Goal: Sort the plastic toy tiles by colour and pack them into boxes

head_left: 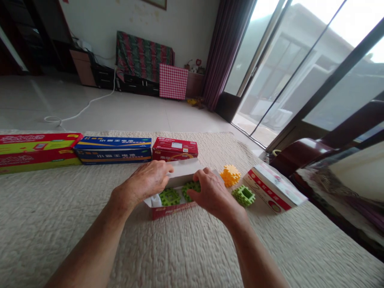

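Note:
A red cardboard box (174, 211) with a raised pale lid (183, 170) stands before me on the cream quilted cover. Inside lie two green interlocking plastic blocks, one on the left (169, 197) and one on the right (191, 189), partly covered by my hand. My left hand (150, 180) is closed at the lid's left side, with its fingers curled over the edge. At the right side, my right hand (211, 192) curls around the lid's edge, thumb over the box opening. White paper or a flap (155, 201) shows in the box's left corner.
An orange block (230, 176) and a green block (243, 196) lie right of the box, beside a white-and-red carton (274, 190). Behind stand a small red box (175, 148), a blue box (112, 150) and red-and-green boxes (39, 152) in a row.

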Action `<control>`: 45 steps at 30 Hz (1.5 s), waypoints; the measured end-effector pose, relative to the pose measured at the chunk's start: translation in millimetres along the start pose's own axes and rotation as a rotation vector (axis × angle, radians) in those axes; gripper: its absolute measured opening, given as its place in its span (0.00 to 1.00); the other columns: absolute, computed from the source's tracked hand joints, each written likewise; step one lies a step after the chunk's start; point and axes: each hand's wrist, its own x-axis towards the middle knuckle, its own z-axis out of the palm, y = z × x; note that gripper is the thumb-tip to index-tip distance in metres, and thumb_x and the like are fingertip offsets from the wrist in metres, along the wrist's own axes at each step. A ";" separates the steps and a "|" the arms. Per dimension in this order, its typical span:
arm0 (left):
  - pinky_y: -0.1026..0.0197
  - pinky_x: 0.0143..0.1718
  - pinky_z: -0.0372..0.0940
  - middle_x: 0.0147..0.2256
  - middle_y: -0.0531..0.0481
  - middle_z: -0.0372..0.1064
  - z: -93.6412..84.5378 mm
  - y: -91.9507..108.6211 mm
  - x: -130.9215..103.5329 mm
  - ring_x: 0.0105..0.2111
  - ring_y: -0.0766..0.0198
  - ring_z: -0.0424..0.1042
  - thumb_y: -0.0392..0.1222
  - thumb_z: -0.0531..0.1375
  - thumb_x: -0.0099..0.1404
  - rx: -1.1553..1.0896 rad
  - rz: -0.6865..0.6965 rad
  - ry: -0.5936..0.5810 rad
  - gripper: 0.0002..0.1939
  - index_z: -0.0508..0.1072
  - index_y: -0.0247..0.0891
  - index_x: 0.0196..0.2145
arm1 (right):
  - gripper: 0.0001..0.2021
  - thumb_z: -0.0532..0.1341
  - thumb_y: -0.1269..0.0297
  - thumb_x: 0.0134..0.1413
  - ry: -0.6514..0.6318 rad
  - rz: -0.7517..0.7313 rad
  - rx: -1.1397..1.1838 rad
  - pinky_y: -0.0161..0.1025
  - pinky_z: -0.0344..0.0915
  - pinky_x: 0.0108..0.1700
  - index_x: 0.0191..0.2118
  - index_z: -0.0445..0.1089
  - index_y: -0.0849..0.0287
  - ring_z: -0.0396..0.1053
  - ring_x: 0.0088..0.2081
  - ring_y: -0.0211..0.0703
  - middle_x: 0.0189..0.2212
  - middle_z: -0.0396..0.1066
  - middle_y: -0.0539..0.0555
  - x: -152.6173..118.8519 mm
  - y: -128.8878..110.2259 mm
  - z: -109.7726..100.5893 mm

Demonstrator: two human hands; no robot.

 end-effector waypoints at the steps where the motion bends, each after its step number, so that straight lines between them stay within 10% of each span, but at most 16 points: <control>1: 0.56 0.47 0.63 0.41 0.44 0.75 -0.2 -0.1 0.0 0.45 0.56 0.73 0.36 0.52 0.63 0.022 0.009 -0.012 0.15 0.76 0.39 0.43 | 0.06 0.60 0.66 0.49 0.010 -0.003 0.023 0.39 0.59 0.38 0.35 0.66 0.60 0.64 0.35 0.42 0.37 0.67 0.57 0.4 0.2 -3.5; 12: 0.57 0.43 0.63 0.41 0.45 0.75 2.8 -7.0 2.6 0.41 0.55 0.74 0.36 0.52 0.63 0.073 0.060 -0.025 0.16 0.76 0.40 0.44 | 0.09 0.62 0.66 0.47 0.043 0.346 -0.181 0.39 0.60 0.36 0.37 0.73 0.59 0.69 0.35 0.44 0.34 0.73 0.56 -23.6 99.3 -65.7; 29: 0.57 0.44 0.62 0.40 0.45 0.75 5.3 -10.9 3.4 0.40 0.57 0.73 0.39 0.52 0.64 0.069 0.054 -0.013 0.17 0.75 0.40 0.46 | 0.09 0.63 0.68 0.39 -0.156 0.389 -0.282 0.35 0.53 0.31 0.32 0.67 0.60 0.63 0.32 0.40 0.31 0.67 0.53 -33.7 149.4 -32.5; 38: 0.58 0.43 0.62 0.40 0.46 0.76 0.7 -7.0 1.4 0.41 0.57 0.73 0.36 0.53 0.63 0.048 0.035 -0.038 0.16 0.76 0.40 0.46 | 0.15 0.61 0.59 0.50 0.163 0.202 -0.004 0.43 0.64 0.41 0.43 0.69 0.59 0.68 0.40 0.46 0.40 0.71 0.59 -34.8 85.3 -59.4; 45: 0.57 0.49 0.62 0.45 0.44 0.75 -0.9 -5.0 -0.6 0.47 0.56 0.72 0.36 0.52 0.64 0.013 0.018 -0.043 0.18 0.75 0.39 0.49 | 0.13 0.65 0.62 0.45 -0.025 -0.057 0.251 0.40 0.63 0.38 0.39 0.69 0.58 0.67 0.36 0.41 0.37 0.71 0.54 -8.7 -15.8 -25.3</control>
